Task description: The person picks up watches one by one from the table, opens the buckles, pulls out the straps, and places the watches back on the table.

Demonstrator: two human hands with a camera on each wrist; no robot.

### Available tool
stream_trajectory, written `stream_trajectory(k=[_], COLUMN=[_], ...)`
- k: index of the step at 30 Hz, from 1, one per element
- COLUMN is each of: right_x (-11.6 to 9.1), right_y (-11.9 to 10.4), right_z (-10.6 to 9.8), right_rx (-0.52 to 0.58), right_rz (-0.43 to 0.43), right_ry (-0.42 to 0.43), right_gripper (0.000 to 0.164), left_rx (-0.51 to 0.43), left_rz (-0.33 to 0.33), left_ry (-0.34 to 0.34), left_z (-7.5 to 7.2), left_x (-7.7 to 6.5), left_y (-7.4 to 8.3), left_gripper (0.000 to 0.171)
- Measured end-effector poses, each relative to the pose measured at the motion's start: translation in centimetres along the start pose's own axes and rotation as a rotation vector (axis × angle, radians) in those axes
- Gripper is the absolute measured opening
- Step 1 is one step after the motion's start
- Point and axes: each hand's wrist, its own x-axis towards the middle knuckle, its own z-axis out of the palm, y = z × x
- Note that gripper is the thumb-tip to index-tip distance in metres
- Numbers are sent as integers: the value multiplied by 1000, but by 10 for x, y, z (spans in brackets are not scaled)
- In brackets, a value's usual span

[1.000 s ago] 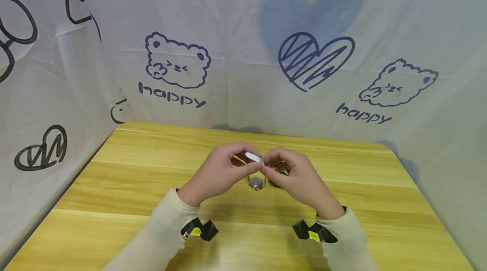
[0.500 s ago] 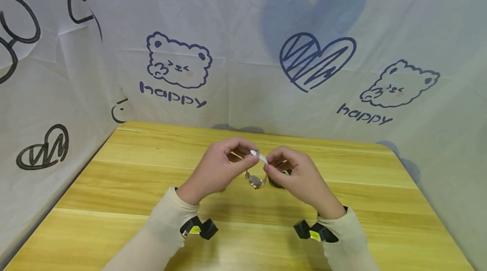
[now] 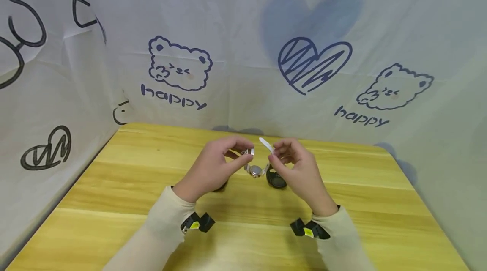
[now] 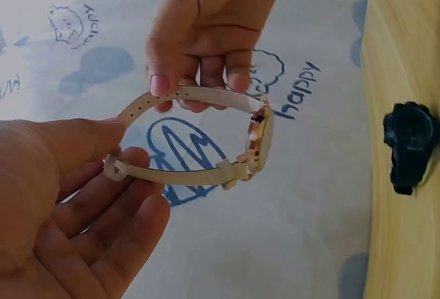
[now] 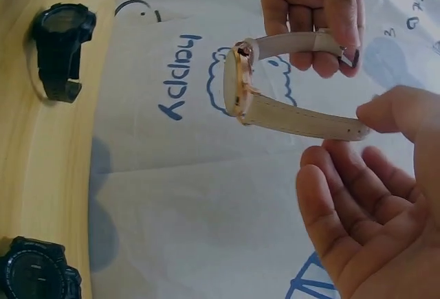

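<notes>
A wristwatch (image 3: 256, 171) with a rose-gold case and white strap hangs face up between my hands, above the table. My left hand (image 3: 214, 164) pinches the buckle end (image 3: 249, 151) between thumb and fingers. The holed strap end (image 3: 265, 144) is pinched by my right hand (image 3: 298, 167), its tip pointing up and left. In the head view the two strap ends stand apart. In the left wrist view the case (image 4: 259, 137) shows side-on, and small holes dot the strap under the right thumb (image 4: 160, 84). The right wrist view shows the stitched strap (image 5: 302, 121).
A black watch (image 3: 277, 180) lies on the wooden table (image 3: 243, 237) below my right hand. Another black watch (image 3: 220, 187) is mostly hidden under my left hand. Both black watches, one upper (image 5: 62, 41) and one lower (image 5: 36, 271), appear in the right wrist view. A printed white cloth (image 3: 243, 93) hangs behind.
The white strap's ends were together between my fingers; now they are separated, the holed end in my right hand. The hands have moved slightly apart, and more of the black watches shows.
</notes>
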Motion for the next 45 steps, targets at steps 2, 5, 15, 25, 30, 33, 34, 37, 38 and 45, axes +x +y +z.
stream_trajectory(k=[2, 5, 15, 25, 30, 33, 34, 37, 38, 45], right_x=[1, 2, 7, 20, 28, 32, 34, 38, 39, 34], right_y=[4, 12, 64, 77, 79, 78, 77, 75, 74, 67], right_z=[5, 10, 39, 73, 80, 82, 82, 83, 83, 55], right_rx=[19, -8, -198, -385, -464, -531, -554, -604, -606, -514], right_rz=[-9, -8, 133, 227, 259, 287, 292, 299, 298, 288], right_ry=[11, 8, -129, -251, -253, -230, -221, -221, -228, -246], right_gripper=[17, 11, 5, 14, 17, 21, 22, 22, 21, 15], left_rx=[41, 148, 508, 545, 604, 631, 634, 635, 639, 594], left_rz=[-8, -1, 65, -126, -172, -213, -222, -233, -231, -286], left_ry=[-24, -65, -177, -292, -214, -210, -212, -220, -224, -196], left_z=[-1, 0, 22, 39, 45, 47, 47, 49, 49, 40], left_x=[-2, -4, 0, 14, 25, 29, 31, 35, 36, 33], left_y=[-5, -16, -81, -113, -117, -119, -119, -119, -119, -104], left_gripper=[20, 17, 7, 15, 12, 12, 13, 10, 10, 19])
